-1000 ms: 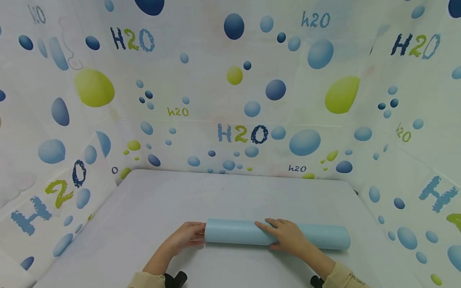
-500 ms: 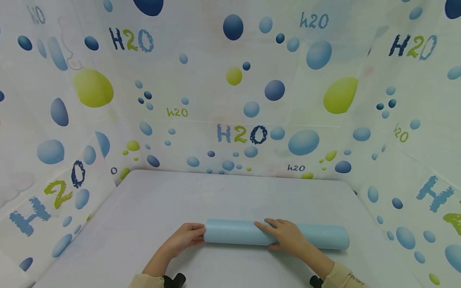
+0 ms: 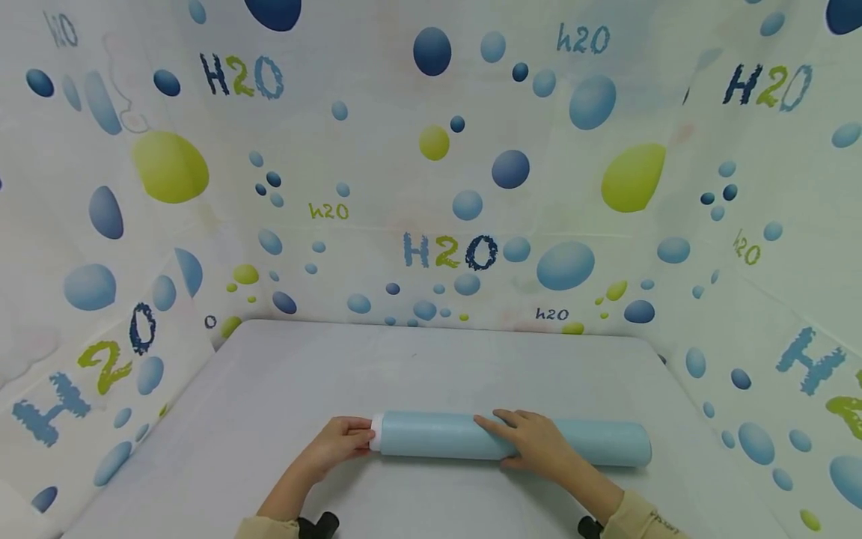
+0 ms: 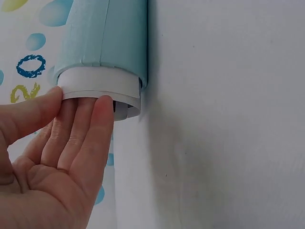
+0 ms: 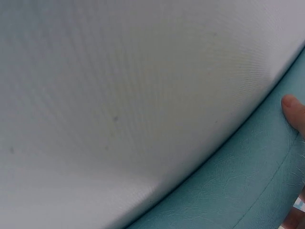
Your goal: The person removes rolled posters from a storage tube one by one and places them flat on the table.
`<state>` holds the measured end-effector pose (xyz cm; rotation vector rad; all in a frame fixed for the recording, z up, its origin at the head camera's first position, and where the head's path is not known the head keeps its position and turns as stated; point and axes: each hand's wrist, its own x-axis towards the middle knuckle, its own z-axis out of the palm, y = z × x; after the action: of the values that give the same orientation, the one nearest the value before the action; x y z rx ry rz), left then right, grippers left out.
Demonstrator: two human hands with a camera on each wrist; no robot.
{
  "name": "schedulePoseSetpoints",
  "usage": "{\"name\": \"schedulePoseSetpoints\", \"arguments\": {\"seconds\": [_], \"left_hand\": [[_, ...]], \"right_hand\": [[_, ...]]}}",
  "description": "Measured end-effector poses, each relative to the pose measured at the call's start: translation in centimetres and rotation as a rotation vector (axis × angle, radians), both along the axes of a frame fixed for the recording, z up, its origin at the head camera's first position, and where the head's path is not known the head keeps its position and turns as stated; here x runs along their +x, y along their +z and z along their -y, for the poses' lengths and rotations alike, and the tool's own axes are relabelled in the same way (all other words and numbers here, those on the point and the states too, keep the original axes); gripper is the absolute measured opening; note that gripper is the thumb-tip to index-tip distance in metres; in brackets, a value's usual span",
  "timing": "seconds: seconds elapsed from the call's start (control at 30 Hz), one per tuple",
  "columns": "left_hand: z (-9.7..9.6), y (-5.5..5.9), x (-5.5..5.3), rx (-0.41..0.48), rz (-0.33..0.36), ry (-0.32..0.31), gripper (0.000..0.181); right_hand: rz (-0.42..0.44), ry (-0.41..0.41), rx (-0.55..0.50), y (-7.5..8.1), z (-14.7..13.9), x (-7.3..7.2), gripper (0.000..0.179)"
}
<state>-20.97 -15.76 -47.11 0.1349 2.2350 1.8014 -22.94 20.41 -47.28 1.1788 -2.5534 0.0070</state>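
A light blue tube lies crosswise on the white table. From its left end sticks a short length of rolled white paper. My left hand pinches the rim of that roll, with the thumb outside and some fingertips reaching inside its opening. My right hand grips the tube around its middle, fingers spread over the top and far side. In the right wrist view only fingertips of this hand show against the blue surface, which carries a seam. How far the paper runs inside the tube is hidden.
The white table extends behind and in front of the tube. Around it hangs a white curtain printed with blue and green drops and H2O lettering. Black straps with camera mounts sit at the wrists.
My left hand has closed on the paper's edge and moved slightly left, so a white band now protrudes from the tube's left end. The right hand and tube stay nearly still.
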Motion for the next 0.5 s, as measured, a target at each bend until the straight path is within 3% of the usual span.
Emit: {"name": "schedulePoseSetpoints", "arguments": {"seconds": [0.5], "left_hand": [[2.5,0.2,0.1,-0.108,-0.005,0.135,0.039]], "right_hand": [[-0.024,0.009,-0.007,-0.1,0.1,0.0,0.089]]}}
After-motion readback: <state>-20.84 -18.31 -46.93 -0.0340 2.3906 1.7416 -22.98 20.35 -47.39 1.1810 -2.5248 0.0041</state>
